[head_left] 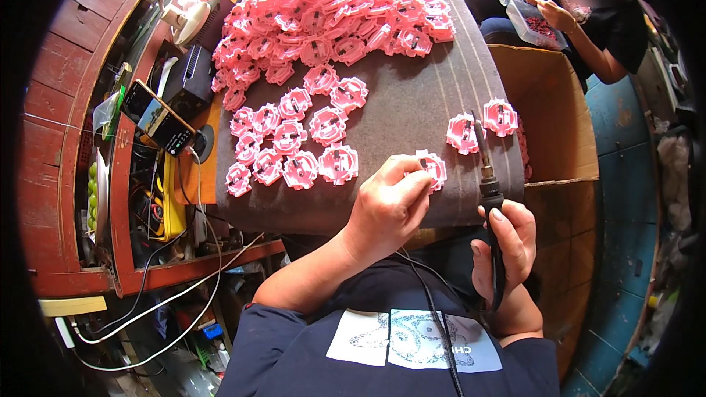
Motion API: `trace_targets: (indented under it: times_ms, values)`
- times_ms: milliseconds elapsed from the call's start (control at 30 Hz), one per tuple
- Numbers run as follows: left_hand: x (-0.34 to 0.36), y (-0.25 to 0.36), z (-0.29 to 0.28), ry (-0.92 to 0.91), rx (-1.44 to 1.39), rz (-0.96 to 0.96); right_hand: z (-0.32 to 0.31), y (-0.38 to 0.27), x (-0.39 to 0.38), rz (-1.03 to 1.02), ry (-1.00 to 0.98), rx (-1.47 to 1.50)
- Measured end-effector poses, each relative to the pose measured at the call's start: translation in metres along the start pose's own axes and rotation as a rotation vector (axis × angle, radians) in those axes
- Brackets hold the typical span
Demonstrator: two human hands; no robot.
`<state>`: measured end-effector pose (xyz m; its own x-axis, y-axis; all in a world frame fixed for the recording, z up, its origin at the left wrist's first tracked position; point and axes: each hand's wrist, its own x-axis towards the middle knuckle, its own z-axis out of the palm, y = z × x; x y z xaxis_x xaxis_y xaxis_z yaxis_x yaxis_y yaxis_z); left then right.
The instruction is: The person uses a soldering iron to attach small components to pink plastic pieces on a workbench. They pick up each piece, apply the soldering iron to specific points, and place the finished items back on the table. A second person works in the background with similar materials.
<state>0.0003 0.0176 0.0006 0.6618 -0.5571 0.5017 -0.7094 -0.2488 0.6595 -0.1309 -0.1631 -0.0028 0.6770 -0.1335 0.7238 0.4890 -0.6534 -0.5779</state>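
Observation:
My left hand (390, 206) pinches a pink toothed plastic part (432, 167) at the near edge of a dark grey mat (419, 95). My right hand (507, 250) grips a black soldering iron (488, 184) by its handle, tip pointing up toward two more pink parts (482, 126) on the mat's right side. A cord runs from the iron down over my dark shirt. A loose group of pink parts (294, 147) lies left of my left hand, and a big heap of them (338, 11) covers the far end of the mat.
A cardboard box (551, 110) stands right of the mat. Another person (588, 15) sits at the far right handling small parts over a clear bag. A phone (158, 121), black device, white lamp (195, 11) and cables fill the red wooden bench at left.

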Motion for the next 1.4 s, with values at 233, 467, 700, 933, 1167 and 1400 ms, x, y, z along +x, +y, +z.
trace_targets:
  times_ms: [233,467,700,933,1167,1400]
  values:
    - [0.001,-0.001,0.000,0.007,0.015,0.020,0.022,0.026,0.011,-0.038,-0.057,0.010]
    - [0.005,0.001,0.000,0.025,-0.022,0.053,0.044,0.031,0.032,0.005,-0.111,0.039]
    - [0.005,0.003,-0.002,0.012,-0.010,0.027,0.045,0.030,0.042,-0.008,-0.166,-0.009]
    - [0.003,0.000,-0.001,0.022,-0.024,0.037,0.044,0.031,0.041,0.015,-0.183,-0.010]
    - [-0.023,0.012,-0.044,0.087,0.243,-0.094,0.045,0.033,0.036,0.040,-0.182,-0.030]
    - [-0.041,0.004,-0.060,0.038,0.479,-0.227,0.044,0.033,0.044,0.054,-0.137,-0.122]
